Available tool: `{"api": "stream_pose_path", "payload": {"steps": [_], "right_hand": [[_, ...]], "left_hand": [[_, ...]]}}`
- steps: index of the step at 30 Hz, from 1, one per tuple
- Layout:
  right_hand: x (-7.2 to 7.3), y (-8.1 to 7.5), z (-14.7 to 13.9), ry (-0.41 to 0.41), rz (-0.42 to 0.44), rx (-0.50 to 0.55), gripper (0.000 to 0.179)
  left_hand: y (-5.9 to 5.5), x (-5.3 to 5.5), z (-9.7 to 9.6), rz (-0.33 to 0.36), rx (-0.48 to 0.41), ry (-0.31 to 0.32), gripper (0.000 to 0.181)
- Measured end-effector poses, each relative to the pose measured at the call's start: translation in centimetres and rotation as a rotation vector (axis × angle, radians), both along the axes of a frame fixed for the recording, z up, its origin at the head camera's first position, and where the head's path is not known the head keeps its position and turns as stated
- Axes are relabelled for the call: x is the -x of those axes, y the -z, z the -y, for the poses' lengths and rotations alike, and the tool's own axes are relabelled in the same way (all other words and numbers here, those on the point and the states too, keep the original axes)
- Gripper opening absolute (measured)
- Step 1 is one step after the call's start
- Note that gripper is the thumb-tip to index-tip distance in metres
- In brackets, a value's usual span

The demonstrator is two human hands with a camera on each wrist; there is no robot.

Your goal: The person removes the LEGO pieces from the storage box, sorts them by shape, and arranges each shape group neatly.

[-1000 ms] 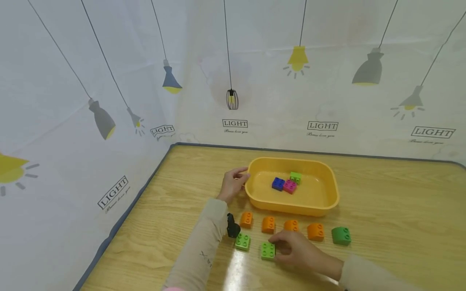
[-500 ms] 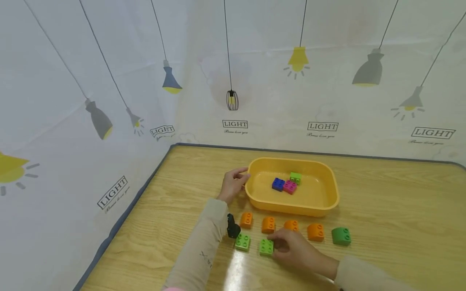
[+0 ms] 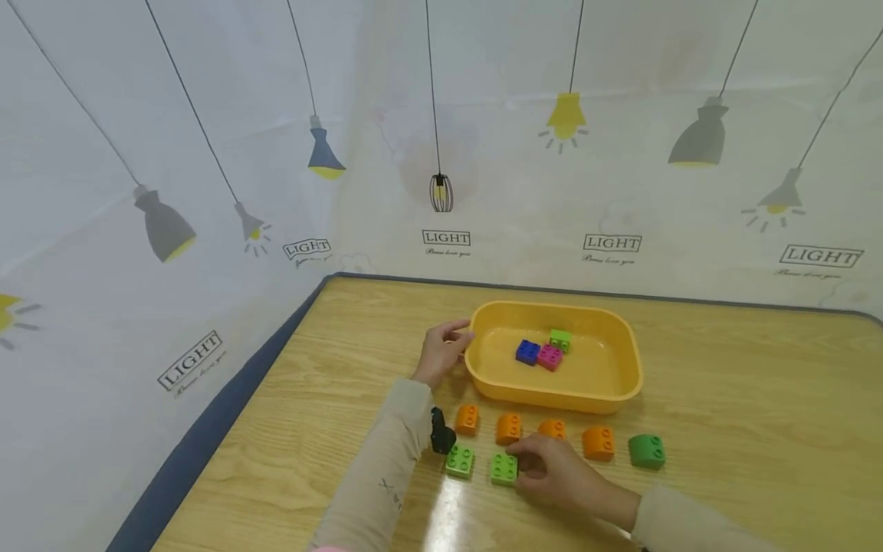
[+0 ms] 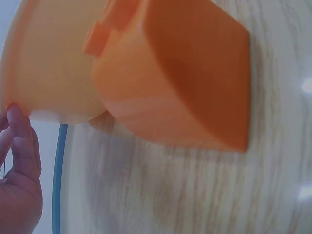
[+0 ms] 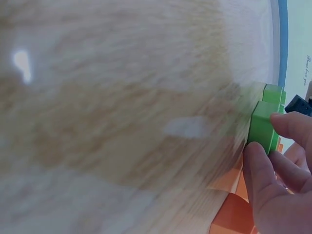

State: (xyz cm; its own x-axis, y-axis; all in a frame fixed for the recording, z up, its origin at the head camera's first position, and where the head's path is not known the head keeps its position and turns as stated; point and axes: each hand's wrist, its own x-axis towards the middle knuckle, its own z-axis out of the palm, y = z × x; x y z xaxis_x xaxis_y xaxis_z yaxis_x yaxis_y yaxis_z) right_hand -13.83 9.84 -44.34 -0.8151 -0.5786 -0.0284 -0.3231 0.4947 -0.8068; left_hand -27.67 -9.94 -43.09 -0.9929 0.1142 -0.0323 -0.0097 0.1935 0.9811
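Observation:
My left hand (image 3: 441, 353) touches the left end of a yellow plastic tray (image 3: 552, 395); in the left wrist view its straight fingers (image 4: 20, 139) rest against the tray's outer wall. My right hand (image 3: 562, 471) pinches a light green building brick (image 3: 504, 468) on the table, and the right wrist view has this brick (image 5: 262, 127) between thumb and fingers. Just left of it sits a second light green brick (image 3: 460, 461). Behind them run several curved orange bricks (image 3: 598, 443), one partly hidden by my right hand, with a curved dark green brick (image 3: 647, 451) at the row's right end.
Inside the tray lie a blue brick (image 3: 528, 352), a pink brick (image 3: 549, 357) and a light green brick (image 3: 560, 340). A black wrist camera (image 3: 442, 431) sticks out from my left sleeve. Printed white sheeting (image 3: 524, 253) borders the wooden table (image 3: 745, 383) at the back and left.
My right hand has shifted slightly left and away from me with the light green brick, closer to the other one. My left hand has stayed at the tray.

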Motion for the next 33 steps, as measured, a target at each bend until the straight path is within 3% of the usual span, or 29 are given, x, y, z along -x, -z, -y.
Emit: {"api": "stream_pose_path", "payload": {"steps": [4,10,12,20,24,28,33], "right_hand": [[0.0,0.1,0.0,0.001,0.018,0.003,0.035],[0.1,0.1,-0.1,-0.002,0.018,0.005,0.035],[0.1,0.1,-0.1,-0.006,0.026,0.013,0.035],[-0.1,-0.3,-0.8,-0.032,0.031,0.092,0.032],[0.0,-1.3,-1.4,-0.039,0.050,0.136,0.030],[0.4,-2.1,-1.9,-0.019,-0.018,0.124,0.029],[0.7,-2.7,-2.4,-0.036,-0.065,0.095,0.028]], "left_hand": [[-0.3,-0.2,0.0,0.004,-0.012,0.007,0.036],[-2.6,-1.6,-0.2,0.021,-0.014,0.027,0.036],[-2.9,-1.9,-0.3,0.012,-0.008,0.026,0.036],[-2.2,-1.4,-0.3,0.034,-0.026,0.003,0.036],[-1.0,-0.6,-0.1,0.035,-0.036,-0.009,0.036],[-0.1,-0.1,0.0,0.031,-0.032,-0.018,0.036],[0.2,0.1,0.0,0.021,-0.028,-0.011,0.037]]}}
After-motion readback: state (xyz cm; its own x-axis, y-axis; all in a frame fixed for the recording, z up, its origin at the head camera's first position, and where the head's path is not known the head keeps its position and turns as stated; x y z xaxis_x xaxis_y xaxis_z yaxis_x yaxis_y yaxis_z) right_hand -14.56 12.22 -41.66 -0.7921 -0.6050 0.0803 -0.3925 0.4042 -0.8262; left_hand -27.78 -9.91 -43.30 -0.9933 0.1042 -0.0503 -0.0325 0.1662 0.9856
